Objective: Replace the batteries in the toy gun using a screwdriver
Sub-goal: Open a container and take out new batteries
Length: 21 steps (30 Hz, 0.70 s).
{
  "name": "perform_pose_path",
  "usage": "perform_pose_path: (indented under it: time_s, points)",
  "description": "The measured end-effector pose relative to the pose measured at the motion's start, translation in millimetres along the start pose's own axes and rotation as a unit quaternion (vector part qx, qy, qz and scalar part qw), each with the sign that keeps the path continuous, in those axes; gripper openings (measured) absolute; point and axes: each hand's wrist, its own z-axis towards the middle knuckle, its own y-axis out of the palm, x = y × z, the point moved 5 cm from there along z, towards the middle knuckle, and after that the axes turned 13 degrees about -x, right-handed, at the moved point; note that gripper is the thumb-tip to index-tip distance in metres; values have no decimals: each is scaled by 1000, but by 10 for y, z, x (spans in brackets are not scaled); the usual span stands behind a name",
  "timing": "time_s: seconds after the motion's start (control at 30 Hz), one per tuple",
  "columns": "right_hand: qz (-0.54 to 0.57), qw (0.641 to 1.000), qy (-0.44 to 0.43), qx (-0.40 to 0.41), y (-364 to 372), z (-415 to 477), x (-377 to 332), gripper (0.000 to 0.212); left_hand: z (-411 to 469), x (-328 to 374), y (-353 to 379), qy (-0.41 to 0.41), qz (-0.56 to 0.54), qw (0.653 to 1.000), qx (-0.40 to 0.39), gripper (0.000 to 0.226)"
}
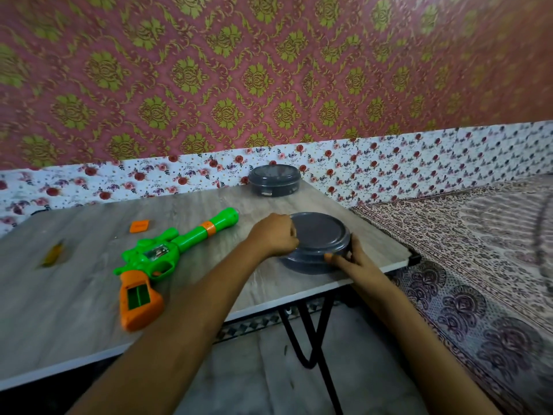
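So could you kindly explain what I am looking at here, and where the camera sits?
One camera, worn on a person's head, looks down at two bare hands; no robot. The left hand and right hand grip the rim of a round grey lidded container on a grey wood-patterned table. Beside it lie a green and orange toy gun with its battery bay open, a small orange cover and a blurred yellow tool. A second grey container stands further back.

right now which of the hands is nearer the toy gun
Left. The left hand grips the near grey container's left rim, on the toy gun's side; the right hand holds its far-right rim.
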Motion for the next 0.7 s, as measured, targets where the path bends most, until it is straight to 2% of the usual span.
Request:
perform_pose_path:
  time_s: [0.13,0.23,0.3,0.37,0.43,0.6,0.7]
  points:
    - [-40,999,17,-12,43,-5,-2,123,-107,-7,-51,44,10,999,-13,20]
    - [-100,994,31,27,71,72,2,140,-127,-26,4,68,-12,997,-45,29]
    - [-138,988,37,63,83,109,-1,141,-102,-9,51,61,-3,998,-35,43]
    - [-175,980,43,85,98,116,5,136,-67,73,107,52,78,995,-27,66]
    - [-208,972,49,92,113,120,24,134,-25,181,153,48,179,983,-6,76]
    - [-245,961,52,118,134,123,33,137,14,344,152,63,277,957,50,60]
    - [-258,954,29,152,163,106,-2,134,2,346,185,85,293,949,77,48]
